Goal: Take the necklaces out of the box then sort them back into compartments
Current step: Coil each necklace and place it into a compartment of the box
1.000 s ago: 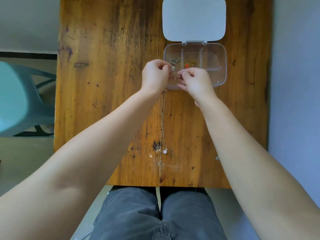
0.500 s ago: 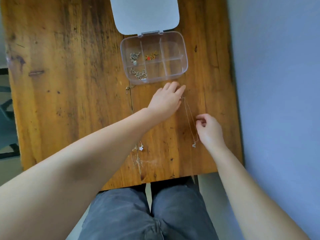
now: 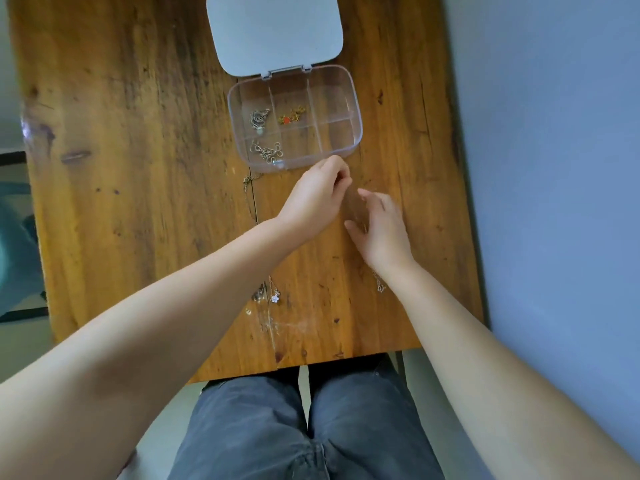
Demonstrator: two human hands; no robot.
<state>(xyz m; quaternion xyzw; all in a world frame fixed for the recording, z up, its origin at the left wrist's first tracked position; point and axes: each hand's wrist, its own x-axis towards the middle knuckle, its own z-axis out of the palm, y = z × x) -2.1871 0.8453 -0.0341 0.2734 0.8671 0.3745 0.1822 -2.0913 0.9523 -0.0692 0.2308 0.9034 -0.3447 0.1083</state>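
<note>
As no writing shows | hands: left (image 3: 317, 199) pinched, contents unclear; right (image 3: 382, 230) spread | box (image 3: 356, 133) open

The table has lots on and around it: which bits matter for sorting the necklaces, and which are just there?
Part of the job:
- clear compartment box, lid open
- three necklaces in its left and middle compartments
- flower-pendant necklace on the table
- thin chain by the right hand
- left hand

Just there:
- wooden table
- teal chair
- blue wall
</note>
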